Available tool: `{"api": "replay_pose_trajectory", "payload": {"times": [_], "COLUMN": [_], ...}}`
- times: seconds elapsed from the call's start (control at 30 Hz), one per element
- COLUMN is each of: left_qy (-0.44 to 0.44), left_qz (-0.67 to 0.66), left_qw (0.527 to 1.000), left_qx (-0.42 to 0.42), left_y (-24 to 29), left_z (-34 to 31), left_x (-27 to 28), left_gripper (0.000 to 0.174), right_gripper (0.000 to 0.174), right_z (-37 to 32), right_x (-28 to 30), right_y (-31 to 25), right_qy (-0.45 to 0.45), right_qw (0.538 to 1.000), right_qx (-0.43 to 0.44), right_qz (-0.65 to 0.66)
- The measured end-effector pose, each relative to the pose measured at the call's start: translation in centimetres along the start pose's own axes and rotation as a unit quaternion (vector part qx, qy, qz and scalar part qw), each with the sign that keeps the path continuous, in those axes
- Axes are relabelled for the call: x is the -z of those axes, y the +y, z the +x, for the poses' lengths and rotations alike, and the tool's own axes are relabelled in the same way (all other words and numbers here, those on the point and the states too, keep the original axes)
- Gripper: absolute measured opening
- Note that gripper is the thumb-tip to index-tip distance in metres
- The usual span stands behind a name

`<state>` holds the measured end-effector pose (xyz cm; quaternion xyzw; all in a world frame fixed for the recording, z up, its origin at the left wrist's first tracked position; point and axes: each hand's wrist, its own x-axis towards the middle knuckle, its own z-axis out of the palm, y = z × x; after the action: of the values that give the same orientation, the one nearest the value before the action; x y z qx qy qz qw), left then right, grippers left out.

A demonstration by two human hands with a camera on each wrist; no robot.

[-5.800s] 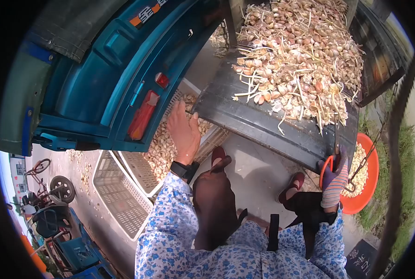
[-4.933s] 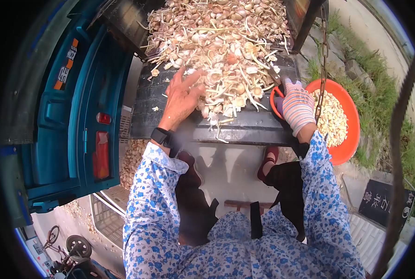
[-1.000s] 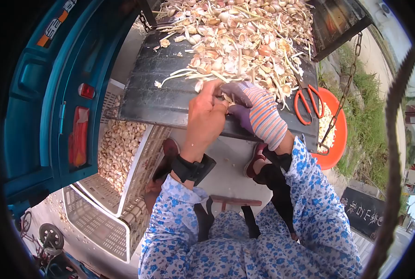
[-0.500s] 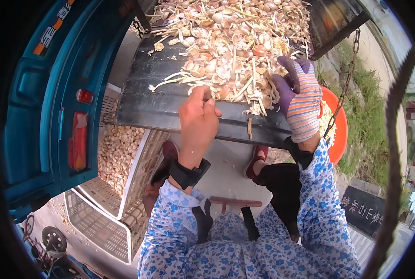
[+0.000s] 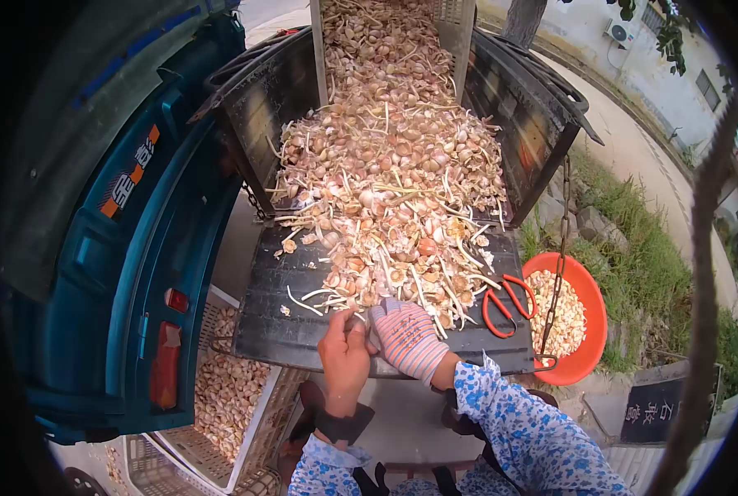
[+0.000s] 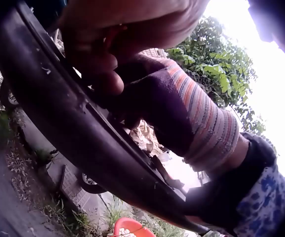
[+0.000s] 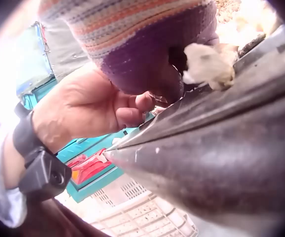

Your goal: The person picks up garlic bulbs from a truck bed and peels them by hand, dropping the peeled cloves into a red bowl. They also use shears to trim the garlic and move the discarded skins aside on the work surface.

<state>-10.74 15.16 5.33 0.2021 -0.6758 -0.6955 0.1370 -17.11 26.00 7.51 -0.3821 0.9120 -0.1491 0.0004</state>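
In the head view the left hand [image 5: 345, 364], bare, and the right hand [image 5: 408, 337], in a striped glove, meet at the near edge of a dark metal tailgate [image 5: 290, 343]. Their curled fingers pinch a small piece [image 7: 158, 100], apparently garlic, mostly hidden between the fingertips. A garlic heap [image 5: 394, 190] with skins and stems spreads behind the hands. Red-handled scissors [image 5: 485, 312] lie right of the heap. In the right wrist view a pale skin [image 7: 209, 66] sits by the gloved fingers [image 7: 142, 59].
A red basin [image 5: 592, 331] with peeled cloves stands at the right, past a hanging chain [image 5: 560, 269]. White crates, one holding garlic bulbs [image 5: 228, 397], are below left, beside a teal vehicle [image 5: 96, 322]. Dark side panels [image 5: 270, 107] flank the heap.
The right hand has left the heap's right side and come back to the left hand at the tailgate edge. The head view has tilted up, showing more of the heap. The scissors are again in full view.
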Motion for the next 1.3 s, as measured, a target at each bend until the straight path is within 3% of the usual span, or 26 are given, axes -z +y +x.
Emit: {"api": "replay_pose_trajectory", "payload": {"times": [0.07,0.17,0.27,0.33,0.37,0.4,0.43,0.47,0.5,0.57,0.6,0.7,0.83,0.93,1.13,1.27,1.3], "left_qy": [-0.021,-0.113,-0.138,-0.148,-0.162,-0.170,-0.178,-0.175,-0.190,-0.181,-0.170,-0.137,-0.144,-0.149,-0.135,-0.133,-0.121], "left_qz": [-0.024,-0.148,-0.208,-0.235,-0.249,-0.257,-0.246,-0.243,-0.244,-0.202,-0.181,-0.149,-0.148,-0.181,-0.146,-0.109,-0.128], "left_qw": [0.998,0.978,0.964,0.955,0.949,0.948,0.951,0.953,0.950,0.962,0.969,0.979,0.978,0.972,0.980,0.985,0.984], "left_qx": [0.049,0.098,0.094,0.100,0.108,0.085,0.065,0.055,0.047,0.020,0.010,-0.020,-0.034,-0.012,0.017,0.012,0.026], "left_y": [0.8,0.5,1.0,1.0,0.5,0.3,1.0,1.1,0.5,0.7,0.8,0.8,0.5,0.6,1.2,1.2,1.3], "left_z": [-0.2,-0.4,-0.2,-0.6,-0.7,-0.5,-0.6,-0.6,-0.5,-0.7,-0.7,-0.9,-1.1,-1.2,-1.2,-1.3,-1.4], "left_x": [0.2,0.3,0.5,0.4,0.6,0.6,0.8,0.8,1.0,0.6,0.6,0.1,-0.2,-0.7,-1.0,-1.2,-1.3], "left_gripper": [0.020,0.023,0.027,0.027,0.025,0.024,0.024,0.023,0.023,0.023,0.024,0.024,0.023,0.020,0.016,0.013,0.013], "right_gripper": [0.019,0.017,0.033,0.042,0.040,0.042,0.042,0.043,0.044,0.046,0.045,0.042,0.032,0.031,0.029,0.028,0.028], "right_z": [-0.2,-0.7,-1.3,-2.0,-2.3,-2.6,-2.9,-2.9,-2.8,-3.0,-3.1,-3.0,-3.2,-3.5,-4.1,-4.6,-4.8], "right_x": [0.2,0.0,1.6,3.0,3.8,3.3,3.1,3.4,3.1,3.1,2.8,1.2,1.9,2.3,2.5,2.5,2.4], "right_y": [0.4,0.4,0.0,-1.1,-1.7,-1.3,-1.5,-1.8,-1.4,-0.5,-0.5,0.2,-0.5,0.0,0.3,-0.3,-0.4], "right_qy": [0.029,0.043,0.058,0.055,0.019,0.033,0.051,0.092,0.140,0.089,0.066,0.079,0.096,0.070,0.114,0.093,0.106], "right_qw": [0.995,0.990,0.955,0.913,0.876,0.873,0.782,0.723,0.709,0.756,0.747,0.776,0.711,0.715,0.797,0.748,0.784], "right_qx": [-0.052,-0.046,-0.071,-0.118,-0.182,-0.149,-0.159,-0.177,-0.180,-0.192,-0.203,-0.181,-0.223,-0.243,-0.199,-0.218,-0.207], "right_qz": [0.079,0.128,0.281,0.386,0.447,0.463,0.600,0.662,0.667,0.619,0.630,0.599,0.660,0.652,0.559,0.620,0.575]}}
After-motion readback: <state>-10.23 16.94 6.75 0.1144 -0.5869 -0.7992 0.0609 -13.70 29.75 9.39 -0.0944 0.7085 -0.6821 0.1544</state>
